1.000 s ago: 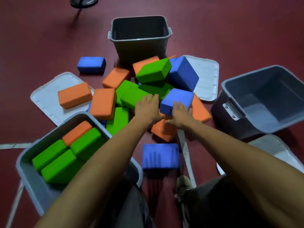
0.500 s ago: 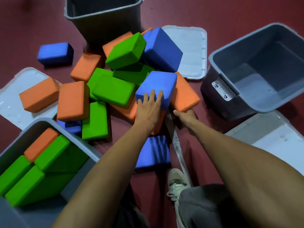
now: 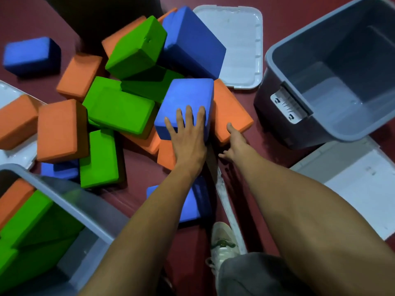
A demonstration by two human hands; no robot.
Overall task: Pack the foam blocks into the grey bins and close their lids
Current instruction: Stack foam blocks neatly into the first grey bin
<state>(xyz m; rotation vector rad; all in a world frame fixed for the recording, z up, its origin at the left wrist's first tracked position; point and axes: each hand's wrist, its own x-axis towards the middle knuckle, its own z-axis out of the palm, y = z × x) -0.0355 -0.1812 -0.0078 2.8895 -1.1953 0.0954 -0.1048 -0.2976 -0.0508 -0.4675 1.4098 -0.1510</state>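
Observation:
A heap of orange, green and blue foam blocks lies on the red floor. My left hand (image 3: 188, 133) rests flat, fingers spread, on top of a blue block (image 3: 190, 95) at the heap's near side. Right beside it lies an orange block (image 3: 230, 107); my right hand (image 3: 234, 142) clasps its near corner, thumb on top and fingers under the edge. A grey bin (image 3: 70, 191) at the lower left holds green and orange blocks. An empty grey bin (image 3: 320, 135) stands tilted at the right. Another blue block (image 3: 193, 208) lies under my left forearm.
A third, dark bin (image 3: 96, 20) stands at the top, behind the heap. White lids lie on the floor: one at the top (image 3: 237, 39), one at the right (image 3: 354, 180), one at the left edge (image 3: 15, 157). My shoe (image 3: 222, 242) and a white floor line (image 3: 224, 189) are below the hands.
The view has moved closer and to the right. My right hand left the blue block and went to the orange block's corner. My left hand has slid onto the blue block.

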